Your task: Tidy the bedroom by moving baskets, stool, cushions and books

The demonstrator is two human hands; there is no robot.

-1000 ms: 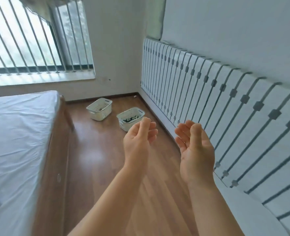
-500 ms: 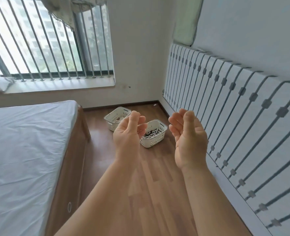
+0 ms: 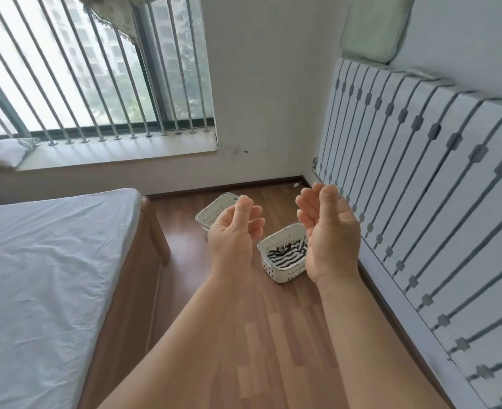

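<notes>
My bed (image 3: 46,276) fills the left side, its wooden side rail (image 3: 131,290) marking one edge of a lane of bare wood floor (image 3: 273,349). The other edge is a slatted white panel (image 3: 421,202) leaning along the right-hand wall, a pale green cushion (image 3: 373,25) propped above its top edge. Between those two edges the lane runs straight to the far corner under the window (image 3: 96,69), and I judge it roomy enough to walk and to carry something low in front of me.

Both baskets sit on the floor near that far corner, probably parked out of the walking line. The near basket (image 3: 276,267) stands close to the foot of the panel, with striped black-and-white cloth (image 3: 288,252) folded inside. The far basket (image 3: 214,214) lies just beyond the bed's foot corner, partly hidden behind my left hand; I cannot tell what it holds.

My left hand (image 3: 235,237) and right hand (image 3: 329,234) are both raised ahead of me, palms turned inward, fingers loosely curled and grasping nothing, well apart from either basket. I read that as lining up a two-handed lift. The near basket's short ends look easiest to take, though its right end leaves little room against the panel.

A small pale scrap (image 3: 296,184) lies in the floor corner.
</notes>
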